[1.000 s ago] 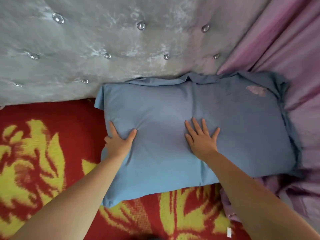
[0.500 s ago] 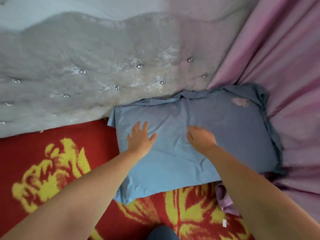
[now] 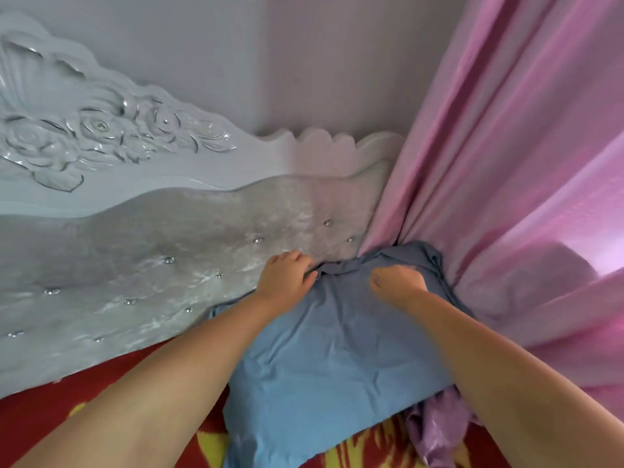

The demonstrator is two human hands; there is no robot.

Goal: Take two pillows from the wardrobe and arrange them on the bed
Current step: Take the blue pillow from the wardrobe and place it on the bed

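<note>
One blue pillow lies on the bed, its far end pushed into the corner between the padded headboard and the pink curtain. My left hand is at the pillow's far edge by the headboard, fingers curled on the loose pillowcase flap. My right hand is a little to the right on the far end, fingers bent down into the fabric. Both forearms reach across the pillow and hide parts of it. No second pillow is in view.
A grey tufted headboard with a carved white top runs along the left. A pink curtain hangs on the right and bunches beside the pillow. The red and yellow bedcover shows below.
Both hands slid from the middle of the pillow to its far edge and curled shut on the fabric. My view tilted up, showing more headboard and wall.
</note>
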